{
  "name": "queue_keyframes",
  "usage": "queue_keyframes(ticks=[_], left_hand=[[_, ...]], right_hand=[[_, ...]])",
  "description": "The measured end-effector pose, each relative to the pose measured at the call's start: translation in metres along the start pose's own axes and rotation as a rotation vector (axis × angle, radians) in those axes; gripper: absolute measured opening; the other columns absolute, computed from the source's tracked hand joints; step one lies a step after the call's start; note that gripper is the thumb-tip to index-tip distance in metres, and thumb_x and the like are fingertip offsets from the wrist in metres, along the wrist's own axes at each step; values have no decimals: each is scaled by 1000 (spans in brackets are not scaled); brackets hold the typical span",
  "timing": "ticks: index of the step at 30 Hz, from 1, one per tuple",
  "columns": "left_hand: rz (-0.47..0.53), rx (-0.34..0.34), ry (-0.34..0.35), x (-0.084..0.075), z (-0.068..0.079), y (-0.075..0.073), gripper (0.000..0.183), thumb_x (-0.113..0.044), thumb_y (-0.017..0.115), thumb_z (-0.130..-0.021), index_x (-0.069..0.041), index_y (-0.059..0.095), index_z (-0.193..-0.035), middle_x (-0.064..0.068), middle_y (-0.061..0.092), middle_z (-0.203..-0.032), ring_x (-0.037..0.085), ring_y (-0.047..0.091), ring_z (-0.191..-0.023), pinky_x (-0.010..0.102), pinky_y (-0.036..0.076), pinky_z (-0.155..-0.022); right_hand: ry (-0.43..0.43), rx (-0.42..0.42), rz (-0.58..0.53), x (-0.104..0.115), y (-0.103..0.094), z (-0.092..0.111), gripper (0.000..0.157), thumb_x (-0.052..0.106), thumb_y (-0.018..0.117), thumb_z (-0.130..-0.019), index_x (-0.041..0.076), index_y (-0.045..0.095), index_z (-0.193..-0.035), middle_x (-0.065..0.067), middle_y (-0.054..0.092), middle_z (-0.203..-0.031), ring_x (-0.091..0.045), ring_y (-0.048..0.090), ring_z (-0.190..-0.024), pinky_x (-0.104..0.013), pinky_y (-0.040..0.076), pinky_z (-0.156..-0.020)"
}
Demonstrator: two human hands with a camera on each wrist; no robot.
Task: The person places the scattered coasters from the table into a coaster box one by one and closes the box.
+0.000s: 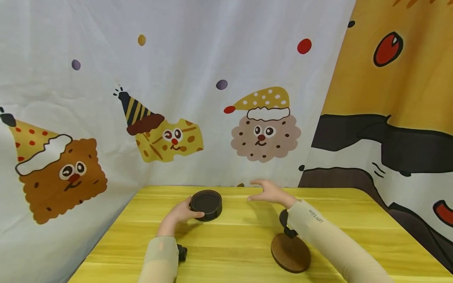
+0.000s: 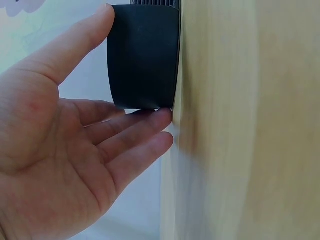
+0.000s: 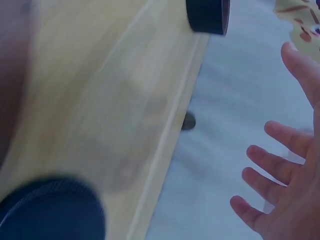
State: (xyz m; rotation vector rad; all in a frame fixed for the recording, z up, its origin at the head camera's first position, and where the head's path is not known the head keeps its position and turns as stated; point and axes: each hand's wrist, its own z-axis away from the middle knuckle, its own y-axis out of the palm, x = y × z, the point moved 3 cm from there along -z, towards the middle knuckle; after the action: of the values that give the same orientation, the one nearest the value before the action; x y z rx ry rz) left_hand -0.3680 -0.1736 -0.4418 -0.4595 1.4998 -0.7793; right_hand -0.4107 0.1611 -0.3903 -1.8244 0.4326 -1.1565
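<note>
A low, round black holder [image 1: 207,204] with a raised rim and a recessed top stands near the table's back edge. My left hand [image 1: 182,212] grips its left side, thumb on the front and fingers behind. From the left wrist view, the holder's dark side wall [image 2: 143,56] sits between thumb and fingers, with the left palm [image 2: 55,150] showing. Over the back of the table, my right hand [image 1: 270,192] is held in the air with spread fingers and nothing in it. The right wrist view shows the right fingers [image 3: 275,165] apart from the holder [image 3: 209,15].
A round brown disc [image 1: 291,252] lies on the yellow wood-grain table [image 1: 226,251], beside my right forearm. A small dark round piece [image 1: 283,217] is partly hidden behind that sleeve. Behind the table hangs a white curtain [image 1: 212,47] printed with cartoon biscuits.
</note>
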Motion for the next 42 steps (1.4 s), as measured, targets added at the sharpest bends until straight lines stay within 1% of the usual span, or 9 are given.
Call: queue_keyframes(ticks=[4, 8, 11, 15, 24, 29, 35, 38, 42], left_hand=[[-12, -2, -3, 0, -1, -3, 99, -38, 77, -83, 9, 21, -150, 32, 34, -147, 49, 36, -131, 60, 34, -102], [-17, -5, 9, 0, -1, -6, 100, -38, 77, -83, 10, 21, -150, 34, 35, -145, 50, 37, -130, 60, 34, -102], [-12, -5, 20, -1, 0, -7, 100, -38, 77, -82, 11, 21, -149, 34, 36, -144, 51, 38, -128, 61, 35, -100], [-6, -1, 25, -1, 1, -8, 100, -37, 78, -82, 10, 22, -149, 34, 36, -144, 51, 39, -127, 61, 37, -99], [4, 5, 22, -4, -1, -7, 96, -36, 77, -83, 9, 23, -150, 33, 38, -144, 50, 39, -128, 60, 37, -99], [9, 6, 33, -5, 1, -6, 95, -33, 78, -83, 9, 25, -149, 33, 39, -143, 51, 40, -127, 60, 37, -99], [11, 7, 35, -4, 3, -1, 95, -34, 79, -82, 10, 26, -149, 33, 41, -141, 51, 42, -125, 60, 39, -97], [20, 2, 31, -3, 2, 0, 96, -34, 79, -81, 9, 27, -149, 33, 40, -142, 51, 41, -126, 60, 38, -98], [26, -6, 42, -3, 1, 1, 95, -34, 80, -81, 9, 28, -148, 33, 41, -141, 51, 40, -126, 61, 37, -98]], right_hand=[[-16, -57, 11, -18, -15, 20, 70, 44, 72, -85, 3, 52, -139, -18, 51, -139, -39, 44, -129, -58, 36, -102], [-23, -88, 9, -38, -23, 40, 65, 37, 74, -86, 2, 54, -137, -18, 53, -137, -41, 45, -128, -59, 35, -102], [-24, -72, -17, -53, -26, 55, 67, 33, 76, -84, 1, 53, -138, -20, 51, -138, -43, 42, -129, -61, 34, -102], [-15, -19, -48, -73, -27, 75, 74, 34, 78, -82, -2, 48, -140, -24, 46, -141, -46, 39, -130, -64, 34, -100], [35, 46, -49, -105, -23, 111, 87, 36, 83, -76, -3, 43, -143, -25, 44, -142, -52, 37, -129, -67, 34, -97], [14, 106, -90, -113, -18, 122, 96, 35, 86, -72, -7, 38, -144, -30, 40, -143, -51, 36, -129, -65, 35, -97], [-15, 161, -92, -122, -12, 128, 99, 37, 88, -69, -5, 39, -145, -27, 39, -145, -49, 37, -129, -61, 37, -97], [-18, 170, -78, -122, -11, 128, 98, 36, 88, -69, -5, 40, -144, -28, 40, -144, -50, 37, -129, -61, 37, -97], [5, 164, -45, -119, -12, 128, 94, 38, 88, -68, -3, 45, -142, -31, 39, -143, -53, 35, -129, -64, 35, -97]])
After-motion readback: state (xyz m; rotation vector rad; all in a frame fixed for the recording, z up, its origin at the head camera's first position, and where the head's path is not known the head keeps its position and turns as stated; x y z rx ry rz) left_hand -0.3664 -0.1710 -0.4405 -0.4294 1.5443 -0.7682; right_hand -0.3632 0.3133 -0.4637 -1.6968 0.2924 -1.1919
